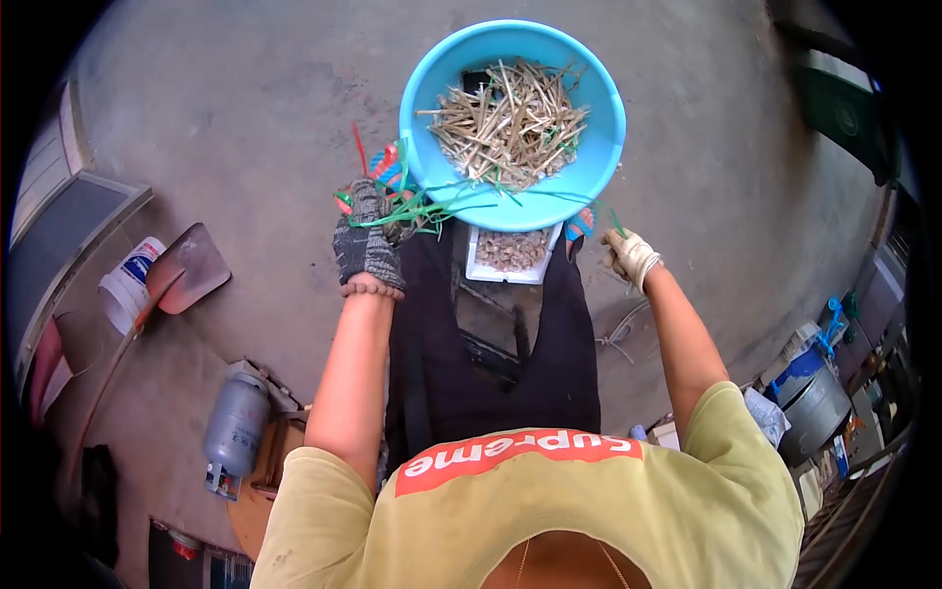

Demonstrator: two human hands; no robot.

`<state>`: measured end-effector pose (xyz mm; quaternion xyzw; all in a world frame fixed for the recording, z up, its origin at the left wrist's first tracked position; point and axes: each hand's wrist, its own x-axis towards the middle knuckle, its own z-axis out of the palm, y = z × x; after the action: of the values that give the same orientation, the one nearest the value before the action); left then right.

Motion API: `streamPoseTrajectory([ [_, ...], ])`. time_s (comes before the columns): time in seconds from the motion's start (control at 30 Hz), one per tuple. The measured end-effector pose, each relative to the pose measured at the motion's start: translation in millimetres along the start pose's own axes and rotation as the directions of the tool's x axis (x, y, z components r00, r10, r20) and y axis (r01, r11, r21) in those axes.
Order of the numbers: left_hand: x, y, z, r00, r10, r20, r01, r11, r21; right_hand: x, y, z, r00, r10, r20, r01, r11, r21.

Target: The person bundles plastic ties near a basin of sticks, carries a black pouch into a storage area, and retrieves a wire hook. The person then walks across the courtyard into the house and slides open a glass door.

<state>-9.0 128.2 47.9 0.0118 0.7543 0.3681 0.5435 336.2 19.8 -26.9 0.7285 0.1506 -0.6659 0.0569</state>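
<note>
My left hand (367, 234), in a dark grey knit glove, is closed around a bundle of green plastic strips (424, 210) with a few red ones. Some strips hang over the near-left rim of a light-blue basin (417, 128). Cut dry stalks (510, 123) fill the middle of that basin, along with a small black object. To the right, my right hand (631, 260) wears a whitish glove, its fingers pinched together beside a thin green strand (613, 222). Between my legs, partly under the basin, sits a white box (505, 275) holding small pale pieces.
On the left are a shovel (196, 270), a white bucket (126, 294) and a grey gas cylinder (236, 422). A metal pot (816, 417) and assorted items stand at right. A dark green bin (842, 123) is at upper right, on the concrete floor (245, 108).
</note>
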Motion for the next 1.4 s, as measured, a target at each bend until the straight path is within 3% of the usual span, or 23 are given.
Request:
streamPoseTrajectory([
  [0.07, 16.3, -3.7, -21.7, 0.972, -0.158, -0.174, 0.156, 0.987, -0.022, -1.9, 5.6, -26.4, 0.987, 0.122, -0.101, -0.126, 0.991, -0.034],
  [0.1, 16.1, 1.9, -24.3, 0.958, -0.132, -0.255, 0.136, 0.991, -0.001, 0.4, 18.8, -44.5, 0.977, 0.157, -0.146, -0.164, 0.986, -0.035],
  [0.2, 34.2, 11.1, -41.0, 0.945, -0.148, -0.290, 0.162, 0.987, 0.022, 0.3, 51.5, -97.9, 0.910, 0.284, -0.303, -0.290, 0.957, 0.027],
  [0.33, 41.0, 15.3, -47.1, 0.958, -0.152, -0.242, 0.160, 0.987, 0.012, -19.1, 45.6, -120.2, 0.861, 0.360, -0.360, -0.361, 0.930, 0.069],
  [0.4, 33.4, 3.8, -40.2, 0.955, -0.155, -0.254, 0.170, 0.985, 0.040, -18.4, 33.0, -105.0, 0.901, 0.337, -0.272, -0.378, 0.919, -0.115],
  [0.5, 24.0, -28.3, -33.9, 0.978, -0.207, -0.038, 0.207, 0.978, -0.010, -12.1, 0.1, -52.0, 0.971, 0.170, -0.166, -0.197, 0.967, -0.161],
  [0.53, 18.8, -37.2, -28.6, 0.978, -0.206, -0.039, 0.206, 0.978, -0.010, -9.1, -15.1, -30.9, 0.983, 0.117, -0.143, -0.134, 0.984, -0.118],
  [0.6, 11.6, -58.5, -23.2, 0.962, -0.247, 0.113, 0.244, 0.969, 0.037, -9.6, -43.5, 12.7, 0.980, -0.054, -0.193, 0.049, 0.998, -0.028],
  [0.63, 10.7, -71.8, -24.8, 0.946, -0.278, 0.168, 0.277, 0.960, 0.026, -7.7, -55.4, 31.7, 0.965, -0.125, -0.230, 0.105, 0.990, -0.096],
  [0.67, 8.2, -82.9, -24.5, 0.924, -0.309, 0.223, 0.313, 0.949, 0.018, 4.5, -52.6, 49.8, 0.904, -0.328, -0.275, 0.270, 0.936, -0.227],
  [0.7, -4.1, -82.3, -13.1, 0.930, -0.340, 0.139, 0.337, 0.941, 0.044, -9.1, -70.4, 67.4, 0.889, -0.384, -0.249, 0.301, 0.901, -0.313],
  [0.8, -6.9, -107.0, -18.2, 0.876, -0.443, 0.189, 0.383, 0.878, 0.287, -40.3, -99.9, 109.1, 0.873, -0.472, -0.119, 0.444, 0.872, -0.204],
  [0.87, -13.5, -112.2, -14.9, 0.873, -0.452, 0.180, 0.358, 0.848, 0.391, -37.8, -90.2, 127.9, 0.760, -0.648, -0.045, 0.600, 0.727, -0.335],
  [0.9, -22.1, -106.9, -10.4, 0.864, -0.453, 0.221, 0.339, 0.847, 0.409, -42.1, -91.5, 131.1, 0.761, -0.647, -0.040, 0.599, 0.726, -0.337],
  [0.97, -24.6, -111.0, -8.5, 0.837, -0.501, 0.218, 0.379, 0.820, 0.428, -51.1, -94.0, 133.7, 0.814, -0.552, 0.183, 0.552, 0.633, -0.543],
  [1.07, -29.4, -107.9, -5.7, 0.832, -0.502, 0.234, 0.345, 0.800, 0.490, -51.0, -82.9, 135.5, 0.774, -0.577, 0.260, 0.591, 0.511, -0.625],
  [1.13, -29.4, -111.4, -7.6, 0.842, -0.494, 0.215, 0.312, 0.772, 0.553, -58.6, -89.5, 134.2, 0.783, -0.552, 0.287, 0.587, 0.501, -0.636],
  [1.2, -24.7, -120.1, -6.9, 0.784, -0.597, 0.172, 0.531, 0.787, 0.313, -64.9, -97.1, 136.0, 0.848, -0.404, 0.344, 0.507, 0.426, -0.750],
  [1.23, -25.4, -121.5, -8.4, 0.782, -0.599, 0.171, 0.533, 0.786, 0.314, -70.2, -102.1, 135.9, 0.866, -0.359, 0.349, 0.483, 0.412, -0.773],
  [1.27, -26.6, -121.9, -12.0, 0.855, -0.396, 0.335, 0.055, 0.712, 0.700, -74.5, -105.8, 137.3, 0.866, -0.357, 0.349, 0.482, 0.414, -0.772],
  [1.3, -29.2, -117.8, -14.0, 0.787, -0.260, 0.559, -0.451, 0.375, 0.810, -77.9, -109.1, 139.3, 0.875, -0.274, 0.400, 0.477, 0.344, -0.808],
  [1.37, -35.3, -108.2, -16.8, 0.761, -0.278, 0.587, -0.496, 0.335, 0.801, -74.2, -104.8, 145.2, 0.840, -0.152, 0.521, 0.539, 0.135, -0.831],
  [1.4, -37.2, -104.4, -17.7, 0.732, -0.294, 0.614, -0.540, 0.297, 0.787, -75.3, -103.8, 145.7, 0.841, -0.154, 0.518, 0.538, 0.138, -0.832],
])
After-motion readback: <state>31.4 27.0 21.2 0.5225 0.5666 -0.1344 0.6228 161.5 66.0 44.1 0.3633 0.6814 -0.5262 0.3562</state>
